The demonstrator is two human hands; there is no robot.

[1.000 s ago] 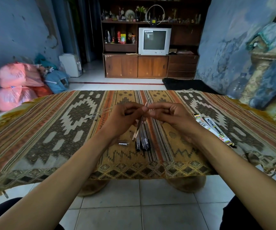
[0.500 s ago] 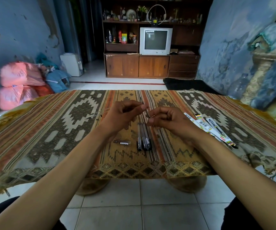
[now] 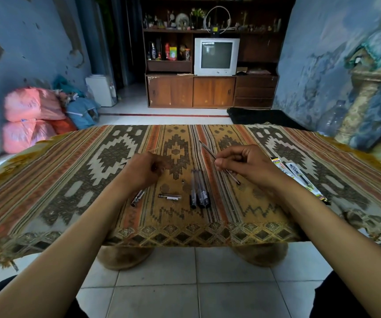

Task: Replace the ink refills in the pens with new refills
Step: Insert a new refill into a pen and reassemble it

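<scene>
My right hand (image 3: pixel 242 162) pinches a thin ink refill (image 3: pixel 208 150) between thumb and fingers, and it slants from far left to near right just above the cloth. My left hand (image 3: pixel 146 171) is curled round a pen barrel (image 3: pixel 137 198), whose near end sticks out below the heel of the hand. Three capped pens (image 3: pixel 198 191) lie side by side between my hands. A loose pen cap (image 3: pixel 170 196) lies to their left. Packs of new refills (image 3: pixel 299 177) lie by my right wrist.
A patterned cloth covers the low table (image 3: pixel 70 180); its near edge (image 3: pixel 185 235) hangs over the tiled floor. Pink bags (image 3: pixel 29 118) stand far left, and a cabinet with a television (image 3: pixel 216 56) stands at the back.
My hands, joined at the pen a second ago, have drawn apart. The right hand has pulled the refill away to the right, and the left hand has dropped to the cloth.
</scene>
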